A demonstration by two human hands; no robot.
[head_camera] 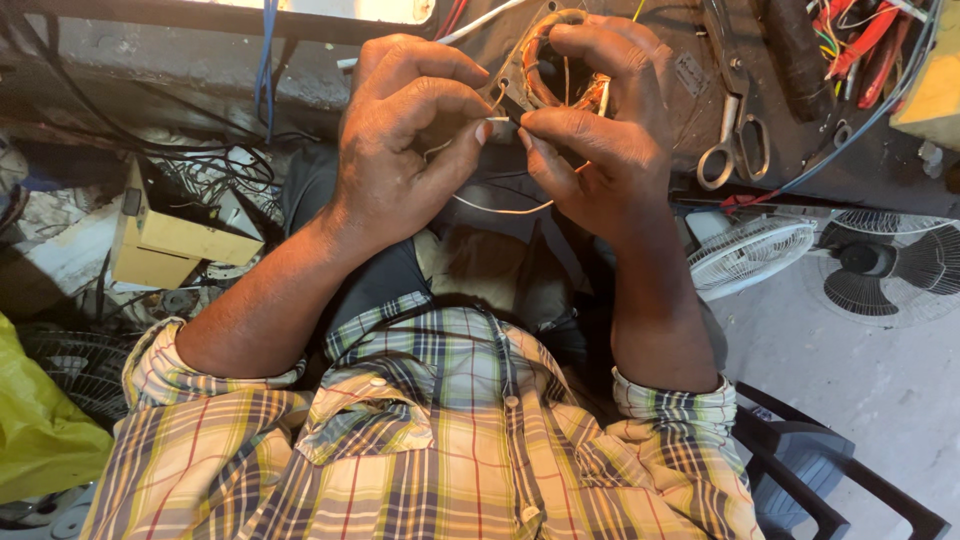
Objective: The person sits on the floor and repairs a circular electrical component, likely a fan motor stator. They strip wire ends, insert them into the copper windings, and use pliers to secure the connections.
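Observation:
My left hand [410,130] and my right hand [595,120] meet at the edge of a dark workbench [700,100]. Both pinch a thin pale wire [500,208] that loops down between them. Behind my right fingers sits a motor stator [550,65] with copper-coloured windings, and the wire leads to it. My right fingers curl over the stator's top. My plaid sleeves are rolled to the forearms.
Scissors [735,140] lie on the bench right of my hands, with red and coloured wires [860,45] beyond. A white fan guard [750,255] and a dark one [885,265] rest on the floor at right. A cardboard box [165,240] and a yellow bag [35,425] sit left.

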